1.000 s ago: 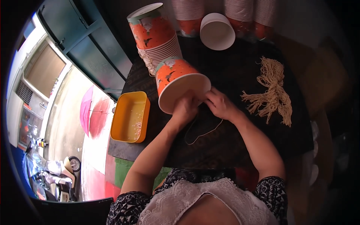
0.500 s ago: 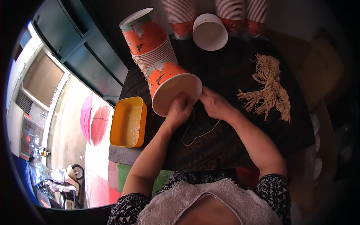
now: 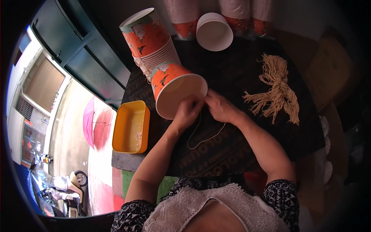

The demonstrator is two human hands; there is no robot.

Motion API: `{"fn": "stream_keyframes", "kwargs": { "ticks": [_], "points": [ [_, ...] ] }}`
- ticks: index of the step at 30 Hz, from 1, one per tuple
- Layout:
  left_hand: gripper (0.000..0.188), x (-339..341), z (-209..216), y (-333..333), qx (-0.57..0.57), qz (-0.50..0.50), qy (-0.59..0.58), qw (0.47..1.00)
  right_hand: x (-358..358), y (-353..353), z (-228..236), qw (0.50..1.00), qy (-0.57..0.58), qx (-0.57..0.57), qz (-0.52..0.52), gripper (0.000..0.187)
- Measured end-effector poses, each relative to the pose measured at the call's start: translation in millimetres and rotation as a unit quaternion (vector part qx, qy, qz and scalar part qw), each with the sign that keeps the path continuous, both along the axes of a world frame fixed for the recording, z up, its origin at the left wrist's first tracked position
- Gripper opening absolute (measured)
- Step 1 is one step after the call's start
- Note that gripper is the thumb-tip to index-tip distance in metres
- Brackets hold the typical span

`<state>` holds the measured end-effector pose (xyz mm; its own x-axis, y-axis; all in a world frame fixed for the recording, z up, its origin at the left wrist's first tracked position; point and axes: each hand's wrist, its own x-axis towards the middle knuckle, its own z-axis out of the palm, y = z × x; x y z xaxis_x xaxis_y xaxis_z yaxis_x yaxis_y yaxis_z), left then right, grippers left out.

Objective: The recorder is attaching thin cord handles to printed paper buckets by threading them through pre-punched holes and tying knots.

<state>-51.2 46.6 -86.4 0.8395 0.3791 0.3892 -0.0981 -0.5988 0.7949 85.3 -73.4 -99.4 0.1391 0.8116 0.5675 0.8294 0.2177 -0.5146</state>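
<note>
An orange paper bucket [image 3: 164, 81] with a green band lies tilted on the table, its white mouth turned toward me. My left hand [image 3: 187, 112] is at the lower right of that mouth, its fingers pinched together on a thin string [image 3: 192, 146]. Close against the right side of the rim, my right hand [image 3: 220, 107] has its fingers closed, gripping the bucket's edge; its fingertips are partly hidden. The string hangs in a loop between both hands and lies on the dark table [image 3: 232, 154].
A stack of nested buckets [image 3: 156, 58] stands behind, beside a single white-mouthed bucket [image 3: 215, 33] and more stacks [image 3: 183, 19]. At the left edge sits a yellow plastic tub [image 3: 125, 127] with small bits inside. A bundle of beige strings [image 3: 276, 91] lies right.
My left hand has drawn slightly outward from inside the bucket's mouth, its fingertips now by the rim near my right hand. The bucket and my right hand have barely moved.
</note>
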Motion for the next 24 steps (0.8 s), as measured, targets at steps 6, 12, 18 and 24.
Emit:
{"fn": "stream_keyframes", "kwargs": {
  "ticks": [6,12,18,24],
  "points": [
    [0.011,4,1,-2,0.025,0.031,0.034,0.999,5,-1,-1,0.998,0.055,-0.021,0.002,0.020],
    [0.013,6,-9,-4,0.081,0.050,0.013,0.995,4,-1,1,0.997,0.073,-0.011,-0.009,0.011],
    [0.012,8,-6,-13,0.165,0.058,0.008,0.985,5,2,-3,0.996,0.084,-0.015,-0.022,0.009],
    [0.009,9,-14,-13,0.256,0.081,0.041,0.962,5,3,-3,0.996,0.083,-0.002,-0.023,0.009]
  ]
}}
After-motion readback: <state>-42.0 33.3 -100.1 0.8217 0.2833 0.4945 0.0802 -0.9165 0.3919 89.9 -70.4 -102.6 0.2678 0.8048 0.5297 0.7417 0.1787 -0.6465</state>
